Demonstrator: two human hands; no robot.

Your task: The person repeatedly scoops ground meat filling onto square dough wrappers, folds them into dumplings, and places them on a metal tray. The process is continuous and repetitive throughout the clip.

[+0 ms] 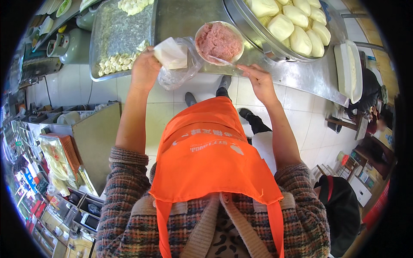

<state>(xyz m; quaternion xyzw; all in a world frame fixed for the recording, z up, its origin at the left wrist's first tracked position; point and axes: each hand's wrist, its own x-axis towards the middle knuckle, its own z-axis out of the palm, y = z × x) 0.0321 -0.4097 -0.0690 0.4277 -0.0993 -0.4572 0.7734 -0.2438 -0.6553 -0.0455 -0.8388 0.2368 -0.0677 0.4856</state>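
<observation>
My left hand [146,68] holds a thin square dough wrapper [164,49] beside the right edge of the metal tray. Just behind it, a stack of square wrappers [181,61] lies on a clear plastic bag [172,80] that hangs over the table's front edge. Between the fingers of my right hand [259,80] is a thin, flat spreading stick [222,60]. Its far end touches the pink minced meat [219,40], which fills a round bowl [241,53]. Small folded wontons [116,63] sit in the tray's near part, close to my left hand.
The metal tray [121,35] bears more dumplings [135,5] at its far end. A round steamer [248,34] full of white buns [295,27] stands right of the bowl on the steel table [290,72]. A white plastic tub [356,71] is at the table's right end. Another person [340,206] is behind at right.
</observation>
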